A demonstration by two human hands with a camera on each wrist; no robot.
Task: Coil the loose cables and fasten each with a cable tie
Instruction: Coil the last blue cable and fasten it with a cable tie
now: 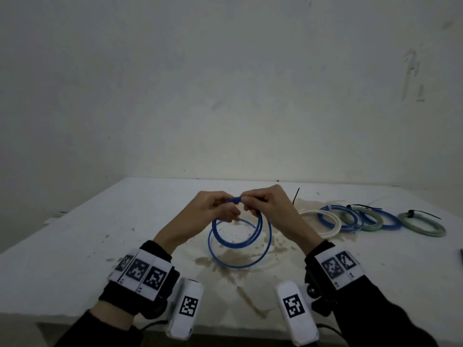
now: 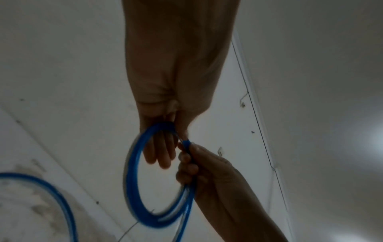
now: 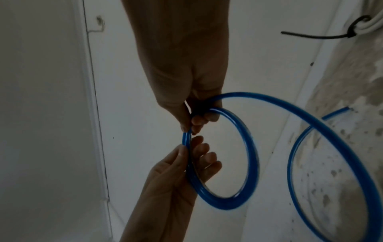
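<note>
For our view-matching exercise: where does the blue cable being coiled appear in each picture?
Head: blue cable centre, loops hanging over the table.
Left wrist: centre, another loop lower left.
Right wrist: centre to right.
Shared landmark: left hand and right hand pinching its top.

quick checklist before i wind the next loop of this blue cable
1. Left hand grips the blue cable at the top: ok.
2. Right hand pinches the cable beside it: ok.
3. Formed loops lie together: not ok, one loop hangs wider and apart.
4. Free end clear of snags: ok, it lies loose on the table.
5. Spare cable tie within reach: cannot tell; ties show only on the finished coils.
</note>
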